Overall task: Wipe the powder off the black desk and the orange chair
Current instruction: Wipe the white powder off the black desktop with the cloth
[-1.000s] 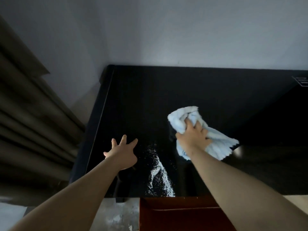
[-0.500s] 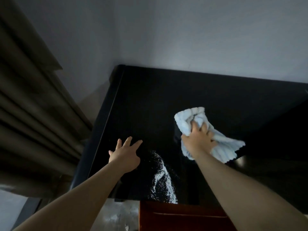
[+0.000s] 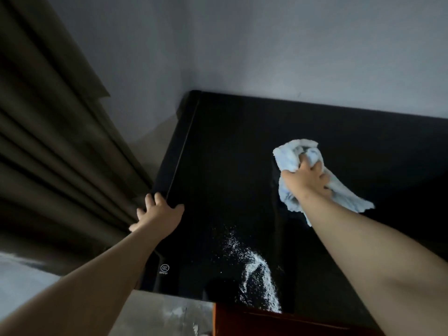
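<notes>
The black desk (image 3: pixel 230 154) fills the middle of the head view, its back edge against the wall. A streak of white powder (image 3: pixel 257 277) lies near the desk's front edge. My right hand (image 3: pixel 306 181) grips a bunched pale blue cloth (image 3: pixel 291 158) on the desk top, up and to the right of the powder. My left hand (image 3: pixel 157 213) rests on the desk's left edge, with its fingers spread over the rim. Part of the orange chair (image 3: pixel 266 323) shows just below the desk's front edge.
Dark brown curtains (image 3: pixel 55 166) hang close to the desk's left side. A grey wall (image 3: pixel 266 44) stands behind the desk. Pale floor (image 3: pixel 157 316) with white specks shows below the desk's front left corner.
My left hand slid left from the desk top beside the powder onto the desk's left edge. The camera view shifted, and my right hand with the cloth stays above and right of the powder.
</notes>
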The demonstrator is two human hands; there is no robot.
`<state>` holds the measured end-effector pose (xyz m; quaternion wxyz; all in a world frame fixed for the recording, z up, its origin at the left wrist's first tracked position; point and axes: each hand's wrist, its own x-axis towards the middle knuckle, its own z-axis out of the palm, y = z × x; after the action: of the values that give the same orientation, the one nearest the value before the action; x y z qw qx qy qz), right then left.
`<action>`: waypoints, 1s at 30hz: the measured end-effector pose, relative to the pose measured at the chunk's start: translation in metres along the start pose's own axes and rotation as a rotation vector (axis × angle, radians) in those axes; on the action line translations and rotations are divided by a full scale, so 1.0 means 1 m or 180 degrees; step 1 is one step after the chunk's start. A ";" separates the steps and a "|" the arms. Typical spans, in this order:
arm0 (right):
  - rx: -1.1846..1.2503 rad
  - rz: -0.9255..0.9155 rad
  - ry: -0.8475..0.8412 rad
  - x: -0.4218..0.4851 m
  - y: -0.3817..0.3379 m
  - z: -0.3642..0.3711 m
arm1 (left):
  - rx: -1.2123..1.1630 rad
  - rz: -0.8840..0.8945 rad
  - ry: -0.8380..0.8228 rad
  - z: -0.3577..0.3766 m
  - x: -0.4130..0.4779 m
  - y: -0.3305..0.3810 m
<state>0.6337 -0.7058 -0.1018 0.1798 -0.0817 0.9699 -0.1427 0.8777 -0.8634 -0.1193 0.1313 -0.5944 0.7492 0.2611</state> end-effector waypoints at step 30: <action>-0.0486 -0.3145 -0.1268 -0.104 -0.086 0.068 | -0.1665 0.0691 -0.0265 -0.001 0.018 -0.047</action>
<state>0.7640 -0.7825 -0.1028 0.2652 -0.5667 0.7706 -0.1211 0.9179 -0.8858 -0.1388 -0.0246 -0.5132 0.7096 0.4822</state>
